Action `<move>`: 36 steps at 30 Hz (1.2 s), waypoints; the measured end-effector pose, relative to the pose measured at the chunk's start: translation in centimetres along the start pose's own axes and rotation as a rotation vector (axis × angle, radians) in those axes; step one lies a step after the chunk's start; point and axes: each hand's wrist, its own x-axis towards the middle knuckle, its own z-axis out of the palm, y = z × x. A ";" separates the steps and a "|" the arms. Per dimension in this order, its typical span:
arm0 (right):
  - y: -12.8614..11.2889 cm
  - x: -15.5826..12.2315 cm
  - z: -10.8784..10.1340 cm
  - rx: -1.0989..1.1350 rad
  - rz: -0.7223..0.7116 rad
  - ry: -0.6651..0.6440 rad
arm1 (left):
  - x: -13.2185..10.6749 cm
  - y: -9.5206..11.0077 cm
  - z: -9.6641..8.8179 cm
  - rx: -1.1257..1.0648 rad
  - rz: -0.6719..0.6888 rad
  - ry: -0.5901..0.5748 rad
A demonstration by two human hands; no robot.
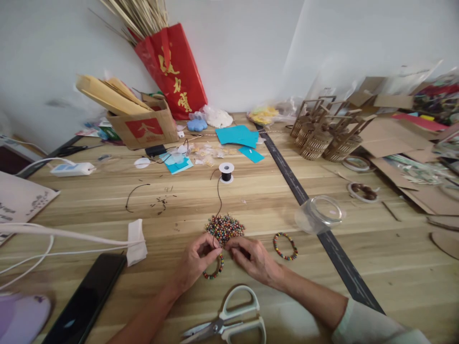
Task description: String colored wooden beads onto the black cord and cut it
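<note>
My left hand [198, 260] pinches a black cord [219, 198] near a curved string of colorful beads [215, 274], which hangs below its fingertips. That cord runs back to a white spool [226, 172] wound with black. Fingertips of my right hand [253, 258] are pressed together close to the left ones, and whatever is between them is too small to make out. Just beyond both hands lies a heap of small multicolored beads [226, 227]. To the right of my right hand rests a closed ring of beads, a bracelet [285, 246].
Scissors [229, 322] with white handles lie open below my hands. A phone [88, 298] and white cables [68, 231] are at left. Farther back stand a cardboard box [143, 126], a red bag [175, 71] and woven bamboo baskets [317, 138]. A clear plastic container [321, 213] sits right.
</note>
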 end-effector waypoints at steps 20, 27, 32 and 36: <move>0.2 0.0 -0.3 0.048 -0.045 -0.023 | 0.6 0.9 0.4 -0.055 -0.123 0.042; 0.6 0.3 -0.5 0.257 0.087 0.018 | 1.1 2.4 1.8 -0.058 -0.250 0.052; 0.6 0.5 -0.6 0.321 0.069 0.042 | 1.3 2.5 2.3 -0.033 -0.246 0.036; 0.7 0.5 -0.8 0.339 0.061 0.039 | 1.3 2.4 2.2 0.013 -0.242 0.020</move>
